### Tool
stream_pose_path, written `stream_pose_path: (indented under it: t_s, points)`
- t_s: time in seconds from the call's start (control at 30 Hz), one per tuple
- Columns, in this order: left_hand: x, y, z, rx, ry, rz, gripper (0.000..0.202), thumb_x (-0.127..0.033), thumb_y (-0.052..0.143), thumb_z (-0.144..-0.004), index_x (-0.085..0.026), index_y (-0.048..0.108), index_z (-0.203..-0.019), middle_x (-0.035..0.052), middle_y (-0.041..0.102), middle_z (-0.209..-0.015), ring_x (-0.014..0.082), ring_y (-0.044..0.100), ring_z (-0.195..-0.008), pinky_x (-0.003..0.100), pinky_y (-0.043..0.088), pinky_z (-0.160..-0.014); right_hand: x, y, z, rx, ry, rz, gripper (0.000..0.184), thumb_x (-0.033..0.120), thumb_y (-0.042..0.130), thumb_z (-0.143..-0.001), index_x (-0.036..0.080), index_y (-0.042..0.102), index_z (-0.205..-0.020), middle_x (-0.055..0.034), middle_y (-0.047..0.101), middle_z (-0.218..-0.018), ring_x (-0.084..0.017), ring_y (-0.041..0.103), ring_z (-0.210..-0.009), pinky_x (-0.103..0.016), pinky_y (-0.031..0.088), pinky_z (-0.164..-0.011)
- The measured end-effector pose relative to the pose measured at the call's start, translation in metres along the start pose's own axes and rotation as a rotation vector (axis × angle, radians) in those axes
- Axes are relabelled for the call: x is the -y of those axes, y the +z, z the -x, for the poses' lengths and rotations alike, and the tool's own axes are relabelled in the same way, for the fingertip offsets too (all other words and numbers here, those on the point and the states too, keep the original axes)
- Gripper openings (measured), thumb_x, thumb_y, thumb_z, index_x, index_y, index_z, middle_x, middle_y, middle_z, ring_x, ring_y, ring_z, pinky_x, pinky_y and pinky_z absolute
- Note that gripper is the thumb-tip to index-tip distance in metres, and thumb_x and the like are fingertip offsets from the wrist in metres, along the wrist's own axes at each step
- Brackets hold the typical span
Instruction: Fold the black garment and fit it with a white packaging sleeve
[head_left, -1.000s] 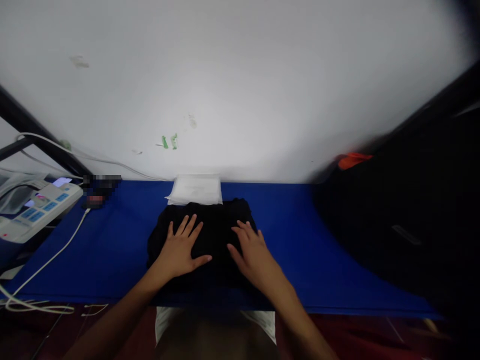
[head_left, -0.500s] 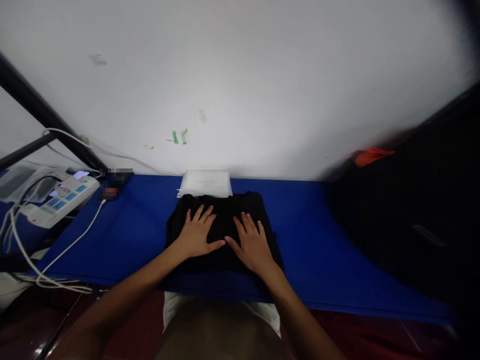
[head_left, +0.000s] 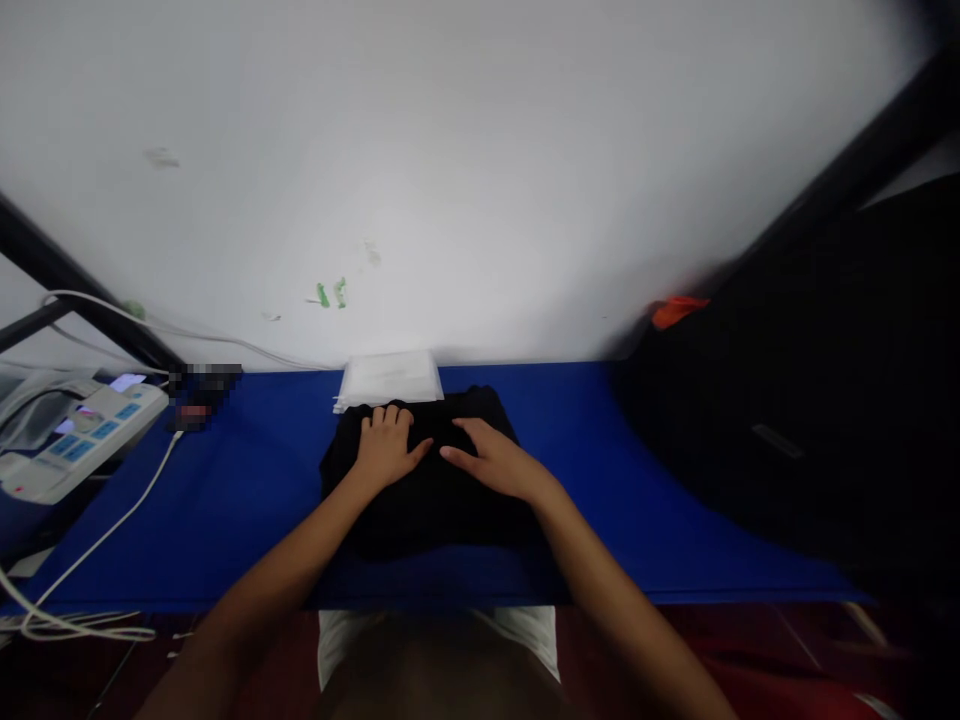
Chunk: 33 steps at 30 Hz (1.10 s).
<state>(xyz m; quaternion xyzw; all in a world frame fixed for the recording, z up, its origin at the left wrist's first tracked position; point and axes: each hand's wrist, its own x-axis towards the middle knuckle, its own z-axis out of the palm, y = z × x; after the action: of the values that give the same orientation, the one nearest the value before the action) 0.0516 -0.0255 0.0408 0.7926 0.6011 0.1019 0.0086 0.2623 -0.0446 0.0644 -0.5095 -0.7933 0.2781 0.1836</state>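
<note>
A folded black garment (head_left: 442, 510) lies on the blue surface right in front of me. Near its far left part, my left hand (head_left: 388, 450) rests on the cloth, fingers apart and slightly bent, thumb pointing inward. My right hand (head_left: 495, 458) is over the right half, turned toward the left, thumb and forefinger apart; its other fingers are mostly hidden. Neither hand visibly grips the fabric. Just behind the garment sits a small stack of thin white, partly see-through packets (head_left: 391, 378).
A white power strip (head_left: 90, 440) with tangled cables lies at the left, beside a pixelated dark object (head_left: 201, 395) with a white cable. A large black bag-like shape (head_left: 810, 400) fills the right side, an orange piece (head_left: 679, 310) near it. Behind stands a white wall (head_left: 510, 180).
My right hand has turned leftward, and its fingers no longer lie spread flat. My left fingers have bent near the garment's far edge. The view has shifted slightly right.
</note>
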Motion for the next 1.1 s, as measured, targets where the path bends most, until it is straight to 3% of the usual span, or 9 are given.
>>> stream_pose_path:
  t_s: [0.2, 0.37, 0.53, 0.77, 1.1]
  points:
    - [0.007, 0.01, 0.002, -0.06, -0.029, 0.131, 0.04, -0.05, 0.059, -0.086, -0.02, 0.058, -0.112, 0.0117, 0.053, -0.115, 0.0325, 0.046, -0.111, 0.046, 0.039, -0.093, -0.032, 0.02, -0.034, -0.123, -0.006, 0.275, 0.07, 0.056, 0.049, -0.092, 0.009, 0.042, -0.143, -0.0218, 0.04, -0.15, -0.034, 0.034, -0.142, -0.05, 0.03, -0.115]
    - [0.012, 0.011, -0.001, -0.049, -0.011, 0.193, 0.036, -0.048, 0.061, -0.086, -0.021, 0.059, -0.11, 0.0102, 0.053, -0.115, 0.0314, 0.046, -0.112, 0.047, 0.039, -0.093, -0.049, 0.032, -0.037, -0.213, -0.017, 0.36, 0.07, 0.058, 0.048, -0.092, 0.01, 0.043, -0.143, -0.0217, 0.027, -0.157, -0.035, 0.028, -0.144, -0.051, 0.03, -0.114]
    - [0.013, 0.01, 0.0, -0.033, -0.014, 0.212, 0.033, -0.047, 0.061, -0.087, -0.022, 0.06, -0.11, 0.0089, 0.053, -0.115, 0.0304, 0.046, -0.11, 0.047, 0.04, -0.092, -0.049, 0.029, -0.035, -0.208, 0.01, 0.357, 0.061, 0.056, 0.049, -0.092, 0.012, 0.052, -0.134, -0.0214, 0.026, -0.157, -0.035, 0.03, -0.143, -0.049, 0.032, -0.113]
    - [0.015, 0.011, -0.002, -0.045, -0.022, 0.256, 0.028, -0.045, 0.058, -0.089, -0.023, 0.061, -0.106, 0.0071, 0.055, -0.112, 0.029, 0.046, -0.109, 0.047, 0.039, -0.093, -0.048, 0.03, -0.037, -0.176, 0.004, 0.387, 0.064, 0.053, 0.046, -0.094, 0.011, 0.042, -0.142, -0.0225, 0.033, -0.154, -0.034, 0.031, -0.143, -0.051, 0.03, -0.113]
    - [0.017, 0.011, -0.004, -0.031, -0.013, 0.26, 0.028, -0.045, 0.059, -0.088, -0.024, 0.061, -0.106, 0.0068, 0.055, -0.112, 0.029, 0.047, -0.11, 0.047, 0.04, -0.093, -0.038, 0.022, -0.035, -0.136, 0.036, 0.38, 0.064, 0.053, 0.047, -0.094, 0.013, 0.041, -0.144, -0.0211, 0.031, -0.155, -0.034, 0.03, -0.143, -0.05, 0.029, -0.113]
